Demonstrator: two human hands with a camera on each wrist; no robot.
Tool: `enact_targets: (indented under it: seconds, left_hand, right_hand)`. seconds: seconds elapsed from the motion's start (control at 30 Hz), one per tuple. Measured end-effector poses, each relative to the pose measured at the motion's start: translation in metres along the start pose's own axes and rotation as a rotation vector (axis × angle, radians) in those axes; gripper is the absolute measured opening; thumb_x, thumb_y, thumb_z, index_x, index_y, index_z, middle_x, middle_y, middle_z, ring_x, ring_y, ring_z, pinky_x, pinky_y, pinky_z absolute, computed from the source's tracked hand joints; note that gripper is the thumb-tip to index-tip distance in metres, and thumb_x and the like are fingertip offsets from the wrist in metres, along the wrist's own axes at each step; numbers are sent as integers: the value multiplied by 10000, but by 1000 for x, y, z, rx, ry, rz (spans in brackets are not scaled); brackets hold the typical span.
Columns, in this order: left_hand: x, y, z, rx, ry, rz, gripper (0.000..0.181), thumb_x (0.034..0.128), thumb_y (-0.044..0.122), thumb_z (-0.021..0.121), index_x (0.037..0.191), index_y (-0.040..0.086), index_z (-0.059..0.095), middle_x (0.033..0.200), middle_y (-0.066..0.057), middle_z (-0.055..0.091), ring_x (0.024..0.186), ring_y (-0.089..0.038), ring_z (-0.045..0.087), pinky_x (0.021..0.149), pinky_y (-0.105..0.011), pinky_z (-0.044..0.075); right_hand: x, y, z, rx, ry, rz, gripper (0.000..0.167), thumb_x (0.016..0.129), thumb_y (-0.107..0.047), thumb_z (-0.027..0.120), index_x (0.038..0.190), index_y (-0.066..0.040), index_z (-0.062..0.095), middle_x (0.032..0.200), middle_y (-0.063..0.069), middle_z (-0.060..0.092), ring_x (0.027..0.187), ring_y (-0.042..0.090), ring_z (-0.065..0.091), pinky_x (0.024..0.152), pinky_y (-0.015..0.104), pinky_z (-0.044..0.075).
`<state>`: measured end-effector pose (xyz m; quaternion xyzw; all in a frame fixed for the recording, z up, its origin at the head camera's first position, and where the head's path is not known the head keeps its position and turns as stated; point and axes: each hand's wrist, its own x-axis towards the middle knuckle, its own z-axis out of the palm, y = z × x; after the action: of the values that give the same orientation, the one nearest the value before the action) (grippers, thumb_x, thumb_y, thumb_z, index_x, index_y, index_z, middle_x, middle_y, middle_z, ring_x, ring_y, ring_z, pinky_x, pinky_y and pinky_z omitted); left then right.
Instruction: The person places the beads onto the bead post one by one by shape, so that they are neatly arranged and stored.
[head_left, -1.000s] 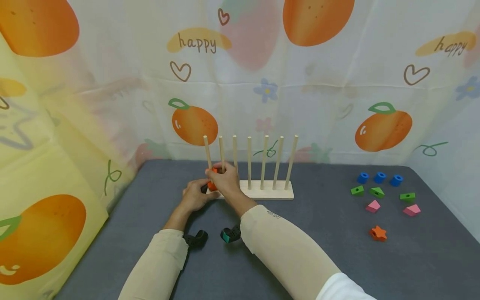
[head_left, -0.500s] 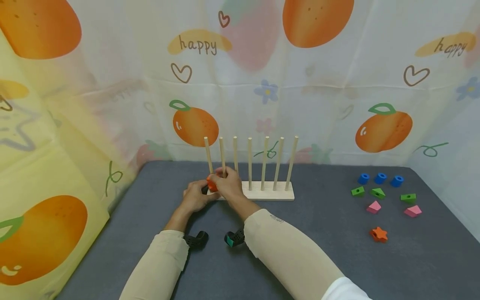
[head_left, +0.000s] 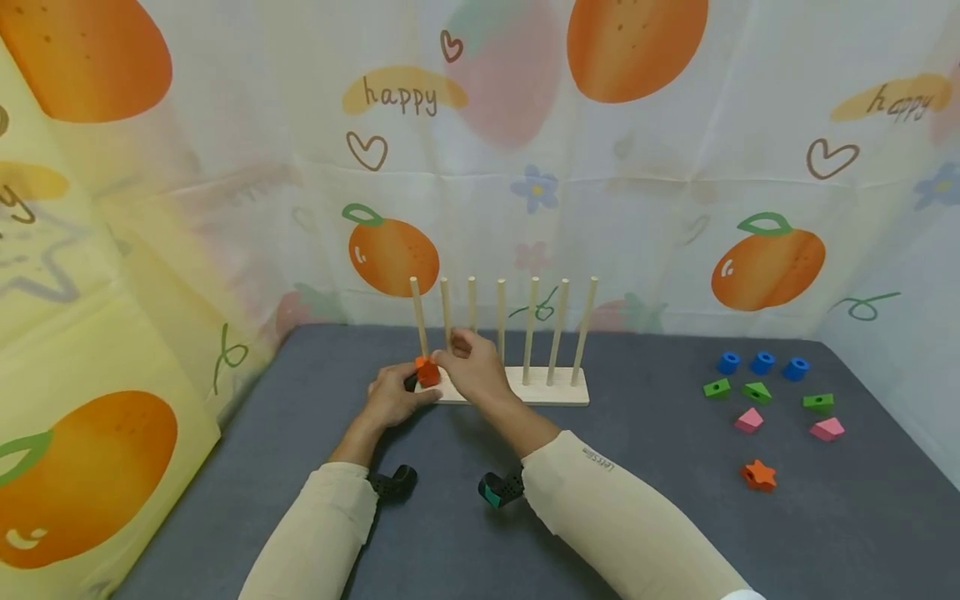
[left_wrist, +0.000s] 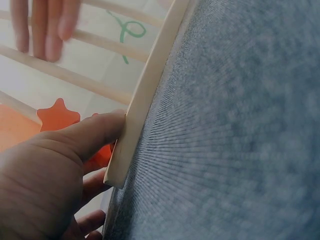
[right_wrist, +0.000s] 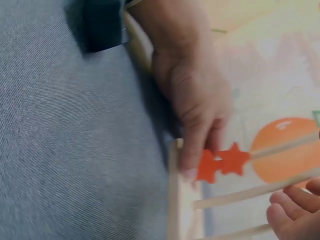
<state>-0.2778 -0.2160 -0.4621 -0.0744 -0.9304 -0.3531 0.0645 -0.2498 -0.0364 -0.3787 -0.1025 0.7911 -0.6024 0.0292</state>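
A wooden peg stand (head_left: 543, 389) with several upright pegs lies across the table. My left hand (head_left: 392, 396) grips its left end, with the thumb (left_wrist: 100, 130) on the base's front edge. Two orange star blocks (right_wrist: 234, 159) are stacked on the leftmost peg, just by that thumb; the lower one is partly hidden in the left wrist view. Just right of the stars, in front of the neighbouring pegs, my right hand (head_left: 474, 367) holds nothing. Its fingers (right_wrist: 300, 197) are loosely bent and apart from the blocks.
At the table's right lie several loose blocks: blue cylinders (head_left: 762, 362), green triangular blocks (head_left: 757, 392), pink blocks (head_left: 827, 429) and one orange star block (head_left: 760, 475). A printed curtain (head_left: 637, 192) hangs behind the table.
My right hand has let go of the upper orange star block, which came down the leftmost peg, and has drawn off to the right. The left hand has stayed on the stand.
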Motion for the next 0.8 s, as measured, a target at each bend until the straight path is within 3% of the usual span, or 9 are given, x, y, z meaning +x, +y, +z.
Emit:
enact_targets:
  seconds: [0.3,0.6,0.8]
  left_hand:
    - [1,-1,-1,10,-28,-24,459,807,358,786,1200,149,678,1231,-134,613,1185,-364,479,969,-594,247]
    - [2,-1,-1,18,-25,-36,490,796,377,789,1217,155,673,1258,-142,600,1207,-366,466,986,-598,245]
    - [1,-1,-1,17,-28,-40,516,796,371,789,1239,140,661,1292,-165,575,1236,-387,437,995,-603,231]
  right_hand:
    - [-23,-27,-28,36,-56,-90,536,925,-299,653,1410,-129,499,1332,67,542,1145,201,551,917,419,455]
    - [-55,-51,-60,71,-85,-200,437,934,-249,654,1353,-225,534,1253,-4,572,1116,164,563,883,430,471]
    - [-72,-62,-84,80,-84,-261,440,943,-238,644,1361,-191,517,1280,32,565,1131,185,554,904,433,457]
